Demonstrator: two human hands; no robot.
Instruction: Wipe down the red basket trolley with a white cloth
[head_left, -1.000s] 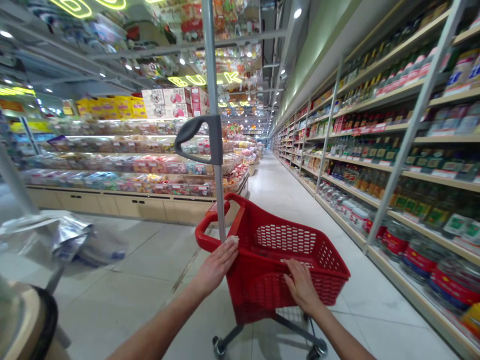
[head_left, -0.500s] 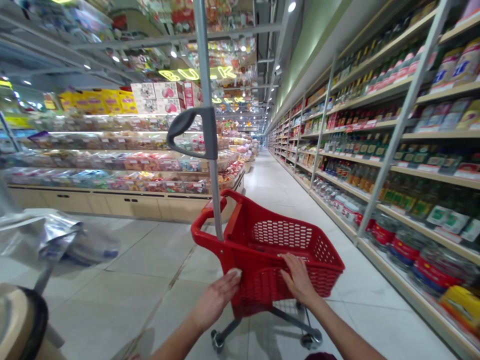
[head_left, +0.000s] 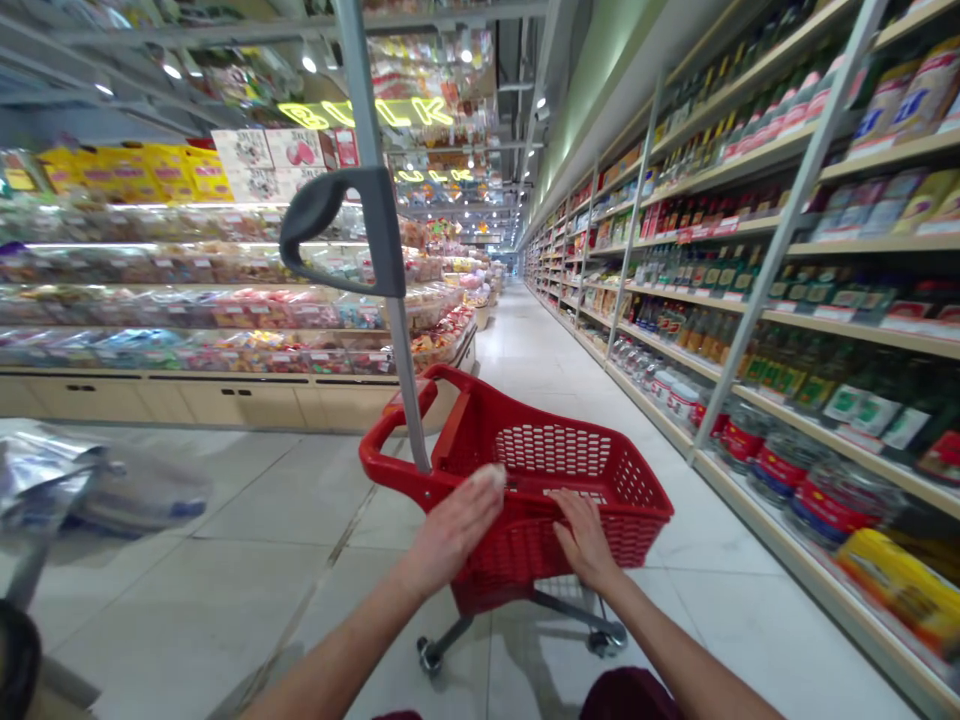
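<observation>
A supermarket, shown by bottle-lined shelves (head_left: 795,315), a glowing BULK sign (head_left: 366,112) and a red shopping cart (head_left: 480,500).

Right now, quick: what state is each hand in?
Left hand: closed on a crumpled white wipe at the fingertips.
Right hand: open, laid over the side rim of the red shopping cart.

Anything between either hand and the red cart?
Only a small white wad at the left hand; whether it touches the cart is unclear. Nothing visible blocks the right hand at the cart's rim.
</observation>
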